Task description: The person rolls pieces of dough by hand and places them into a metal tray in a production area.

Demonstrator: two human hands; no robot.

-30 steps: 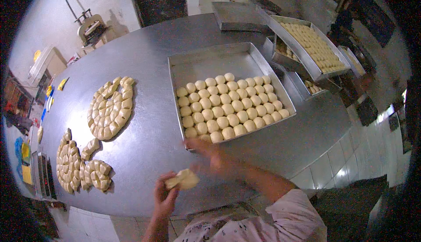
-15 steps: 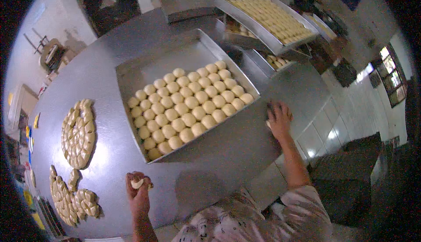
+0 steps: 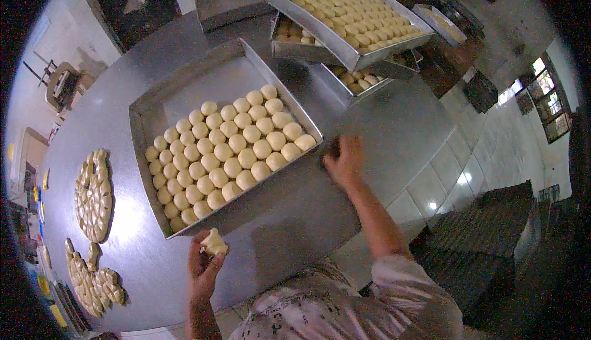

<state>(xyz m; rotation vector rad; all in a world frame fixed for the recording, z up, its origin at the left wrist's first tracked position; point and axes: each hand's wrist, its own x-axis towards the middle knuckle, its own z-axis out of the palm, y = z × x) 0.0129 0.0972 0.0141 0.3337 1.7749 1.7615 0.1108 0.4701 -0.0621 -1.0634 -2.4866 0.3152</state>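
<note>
My left hand (image 3: pixel 203 263) pinches a pale, torn lump of dough (image 3: pixel 214 241) below the near edge of a square metal tray (image 3: pixel 203 81), which holds rows of round dough balls (image 3: pixel 225 153) with bare metal behind them. My right hand (image 3: pixel 345 161) is curled down on the steel table (image 3: pixel 289 229), beside the tray's right corner, its fingers hiding whatever lies beneath them. To the left lie two flat masses of dough cut into pieces, an oval one (image 3: pixel 92 195) and a ragged one (image 3: pixel 89 284).
Stacked trays of dough balls (image 3: pixel 351 16) stand at the back right, beside another metal tray (image 3: pixel 228 1). A press-like device (image 3: pixel 61 84) is against the left wall. Beyond the table's right edge are floor tiles (image 3: pixel 431 192) and a dark slatted object (image 3: pixel 468 241).
The view has turned rightward. My right hand has gone from near my left hand to the right of the tray, then slightly leftward, curled on the table. My left hand still holds dough.
</note>
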